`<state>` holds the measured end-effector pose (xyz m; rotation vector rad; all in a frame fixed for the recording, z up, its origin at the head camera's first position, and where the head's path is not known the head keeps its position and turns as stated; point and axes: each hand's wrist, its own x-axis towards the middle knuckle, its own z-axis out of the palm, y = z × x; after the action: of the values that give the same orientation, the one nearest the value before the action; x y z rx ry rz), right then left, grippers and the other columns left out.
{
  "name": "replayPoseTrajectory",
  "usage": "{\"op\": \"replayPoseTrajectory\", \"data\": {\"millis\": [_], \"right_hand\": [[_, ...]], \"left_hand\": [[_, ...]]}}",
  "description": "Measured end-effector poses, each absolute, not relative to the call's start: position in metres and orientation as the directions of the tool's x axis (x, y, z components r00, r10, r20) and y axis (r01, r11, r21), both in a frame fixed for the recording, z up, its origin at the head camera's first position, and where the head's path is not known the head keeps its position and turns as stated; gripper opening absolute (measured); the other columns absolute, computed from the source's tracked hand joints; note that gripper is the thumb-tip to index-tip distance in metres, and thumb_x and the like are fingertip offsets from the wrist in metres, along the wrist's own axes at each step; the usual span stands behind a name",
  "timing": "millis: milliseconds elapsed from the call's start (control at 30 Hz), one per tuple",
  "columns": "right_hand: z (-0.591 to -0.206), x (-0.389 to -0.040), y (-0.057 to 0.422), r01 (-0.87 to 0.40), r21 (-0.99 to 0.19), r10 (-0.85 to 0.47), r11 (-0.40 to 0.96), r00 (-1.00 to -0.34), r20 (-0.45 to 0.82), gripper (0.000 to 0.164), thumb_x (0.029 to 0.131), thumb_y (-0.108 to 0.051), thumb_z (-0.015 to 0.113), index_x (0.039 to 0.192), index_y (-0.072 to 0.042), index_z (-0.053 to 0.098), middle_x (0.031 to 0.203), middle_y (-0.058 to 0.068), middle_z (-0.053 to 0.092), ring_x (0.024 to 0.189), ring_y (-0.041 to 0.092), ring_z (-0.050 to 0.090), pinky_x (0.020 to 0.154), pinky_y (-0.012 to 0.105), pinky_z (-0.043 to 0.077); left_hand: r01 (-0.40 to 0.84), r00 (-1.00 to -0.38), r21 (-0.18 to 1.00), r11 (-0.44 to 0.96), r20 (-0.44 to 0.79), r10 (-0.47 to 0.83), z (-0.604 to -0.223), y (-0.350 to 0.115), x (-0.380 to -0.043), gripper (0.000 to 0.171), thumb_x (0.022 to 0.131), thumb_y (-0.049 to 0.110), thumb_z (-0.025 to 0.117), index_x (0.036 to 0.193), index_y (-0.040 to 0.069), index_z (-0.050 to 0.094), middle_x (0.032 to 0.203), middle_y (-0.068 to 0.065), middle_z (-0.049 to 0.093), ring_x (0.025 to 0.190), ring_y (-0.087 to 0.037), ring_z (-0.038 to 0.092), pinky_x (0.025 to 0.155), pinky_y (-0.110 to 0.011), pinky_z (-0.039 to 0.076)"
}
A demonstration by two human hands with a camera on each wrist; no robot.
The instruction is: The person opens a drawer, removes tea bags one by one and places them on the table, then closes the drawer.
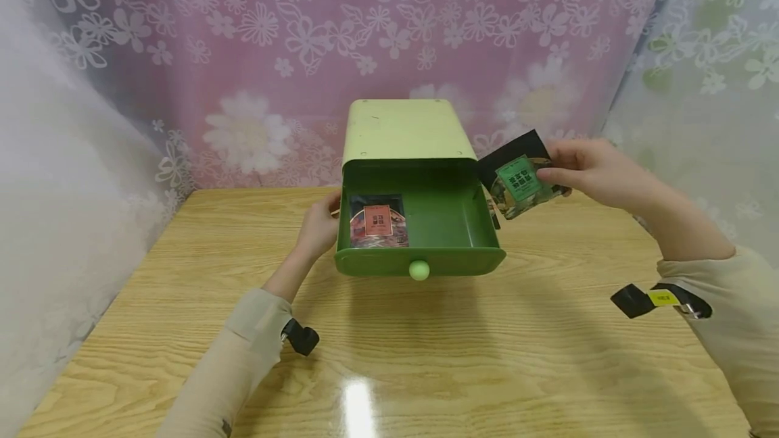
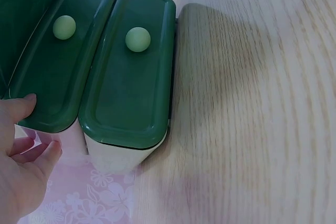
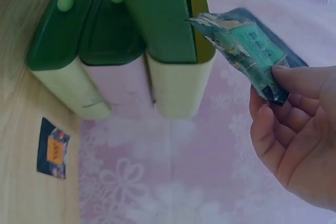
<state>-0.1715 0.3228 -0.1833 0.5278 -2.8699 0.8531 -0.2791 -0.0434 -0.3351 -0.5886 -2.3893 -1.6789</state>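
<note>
A small drawer cabinet (image 1: pixel 408 130) with a pale yellow-green top stands on the table, its top drawer (image 1: pixel 420 262) pulled out. Inside the drawer, on the left, lies a black packet with a red label (image 1: pixel 379 222). My left hand (image 1: pixel 318 227) rests against the cabinet's left side; in the left wrist view its thumb (image 2: pixel 23 107) touches the edge of a closed drawer front (image 2: pixel 63 66). To the right of the open drawer, my right hand (image 1: pixel 593 171) pinches a black packet with a green label (image 1: pixel 518 180) between thumb and fingers.
Another packet, with an orange label (image 3: pixel 54 150), lies on the table on the cabinet's right side. Two closed drawers with round knobs (image 2: pixel 138 39) sit below the open one. Floral curtains (image 1: pixel 389 32) hang behind and at both sides of the wooden table (image 1: pixel 426 363).
</note>
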Motion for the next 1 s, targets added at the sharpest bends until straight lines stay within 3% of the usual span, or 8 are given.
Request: {"op": "replayPoseTrajectory", "data": {"millis": [100, 267, 400, 500, 700, 800, 933, 1000], "right_hand": [[-0.192, -0.174, 0.336, -0.29, -0.558, -0.24, 0.778, -0.957, 0.164, 0.018, 0.091, -0.024, 0.05, 0.088, -0.006, 0.048, 0.068, 0.011, 0.048, 0.061, 0.024, 0.05, 0.052, 0.029, 0.044], [-0.218, -0.182, 0.36, -0.141, -0.706, -0.158, 0.694, -0.987, 0.042, 0.031, 0.094, -0.027, 0.043, 0.085, -0.001, 0.031, 0.068, 0.014, 0.044, 0.065, 0.03, 0.056, 0.053, 0.032, 0.047], [-0.239, -0.19, 0.376, -0.07, -0.741, -0.156, 0.668, -0.987, -0.047, 0.027, 0.093, -0.021, 0.045, 0.098, 0.001, 0.03, 0.076, 0.013, 0.051, 0.066, 0.029, 0.057, 0.056, 0.032, 0.051], [-0.252, -0.196, 0.386, -0.064, -0.728, -0.168, 0.683, -0.983, -0.072, 0.032, 0.092, -0.016, 0.049, 0.11, 0.004, 0.033, 0.081, 0.011, 0.054, 0.067, 0.024, 0.056, 0.059, 0.03, 0.052], [-0.268, -0.205, 0.399, -0.081, -0.657, -0.156, 0.749, -0.986, -0.056, 0.03, 0.089, -0.018, 0.054, 0.108, 0.005, 0.047, 0.079, 0.008, 0.052, 0.065, 0.021, 0.046, 0.053, 0.029, 0.045], [-0.274, -0.21, 0.402, -0.083, -0.641, -0.127, 0.763, -0.992, -0.022, 0.036, 0.089, -0.025, 0.054, 0.108, 0.005, 0.049, 0.093, 0.012, 0.051, 0.072, 0.024, 0.044, 0.055, 0.032, 0.044], [-0.28, -0.22, 0.403, -0.086, -0.589, -0.104, 0.804, -0.995, 0.003, 0.046, 0.089, -0.035, 0.051, 0.116, 0.002, 0.048, 0.116, 0.021, 0.046, 0.096, 0.031, 0.046, 0.072, 0.045, 0.049], [-0.282, -0.225, 0.404, -0.108, -0.545, -0.134, 0.831, -0.991, -0.009, 0.043, 0.09, -0.033, 0.05, 0.118, 0.001, 0.049, 0.115, 0.023, 0.048, 0.093, 0.031, 0.049, 0.071, 0.046, 0.05]], "left_hand": [[0.407, -0.908, 0.868, 0.285, 0.352, 0.226, -0.336, -0.044, -0.28, 0.048, 0.077, 0.012, 0.065, 0.121, 0.003, 0.048, 0.114, -0.016, 0.054, 0.102, -0.019, 0.05, 0.086, -0.028, 0.046], [0.406, -0.909, 0.87, 0.28, 0.354, 0.218, -0.337, -0.044, -0.28, 0.049, 0.077, 0.012, 0.066, 0.122, 0.003, 0.048, 0.113, -0.016, 0.055, 0.1, -0.018, 0.051, 0.085, -0.027, 0.047], [0.41, -0.908, 0.869, 0.279, 0.359, 0.216, -0.337, -0.043, -0.28, 0.049, 0.077, 0.012, 0.066, 0.121, 0.002, 0.048, 0.112, -0.016, 0.055, 0.1, -0.018, 0.051, 0.085, -0.027, 0.047], [0.415, -0.905, 0.867, 0.275, 0.364, 0.219, -0.337, -0.043, -0.28, 0.048, 0.077, 0.011, 0.065, 0.121, 0.002, 0.048, 0.112, -0.017, 0.055, 0.1, -0.019, 0.051, 0.085, -0.028, 0.047], [0.422, -0.902, 0.865, 0.27, 0.37, 0.225, -0.337, -0.042, -0.281, 0.046, 0.077, 0.01, 0.066, 0.119, 0.003, 0.05, 0.111, -0.015, 0.056, 0.101, -0.018, 0.05, 0.087, -0.029, 0.046], [0.424, -0.901, 0.863, 0.276, 0.37, 0.227, -0.336, -0.042, -0.28, 0.045, 0.077, 0.011, 0.066, 0.118, 0.004, 0.051, 0.112, -0.014, 0.056, 0.102, -0.017, 0.05, 0.087, -0.03, 0.046], [0.426, -0.9, 0.859, 0.283, 0.372, 0.228, -0.335, -0.043, -0.279, 0.043, 0.077, 0.011, 0.065, 0.117, 0.004, 0.052, 0.112, -0.014, 0.056, 0.102, -0.018, 0.049, 0.088, -0.03, 0.046], [0.424, -0.901, 0.86, 0.283, 0.369, 0.228, -0.336, -0.043, -0.278, 0.042, 0.076, 0.011, 0.065, 0.116, 0.003, 0.053, 0.112, -0.015, 0.056, 0.103, -0.018, 0.049, 0.088, -0.03, 0.046]]}}
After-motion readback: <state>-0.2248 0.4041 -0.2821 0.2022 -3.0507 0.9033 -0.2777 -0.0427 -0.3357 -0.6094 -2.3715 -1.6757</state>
